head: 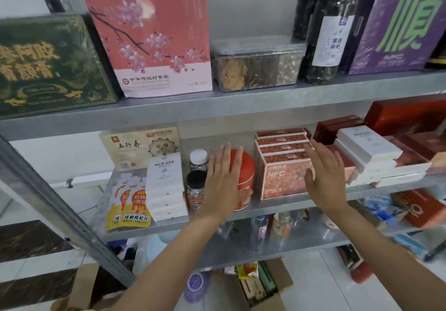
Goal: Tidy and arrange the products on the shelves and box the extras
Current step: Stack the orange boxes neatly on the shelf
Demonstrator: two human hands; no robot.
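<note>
Nearest, on the floor: open brown cardboard box (281, 297) with assorted packets inside, below my forearms. Above it, the lower grey metal shelf (241, 252) carries small bottles, too blurred to identify.

Both hands are up at the middle grey metal shelf (277, 208). Left hand (223, 180): fingers straight and together, nothing grasped, palm flat against the left front of the round red metal tin (246, 173). Right hand (324, 175): fingers straight and slightly spread, nothing grasped, in front of the right edge of the row of red NFC cartons (282, 180). Can't tell if it's touching them.

The tin stands upright at the shelf front, between the cartons on its right and a clear jar with a black lid (196, 185) on its left. A clear bottle with a white cap (198, 159) is just behind that jar. Further left: a stack of white flat boxes (166, 190), then yellow-and-orange juice pouches (130, 204) overhanging the shelf edge. A beige carton (140, 146) stands behind them. Right of my right hand: white flat boxes on red ones (369, 149), with dark red cases (337, 127) at the back.

The upper grey metal shelf (241, 103) holds, left to right: dark green gold-print box (53, 64), pink blossom-print box (149, 33), clear plastic compartment container (255, 66), two tall jars of dark dried contents (330, 33), purple box with green lettering (405, 25).
</note>
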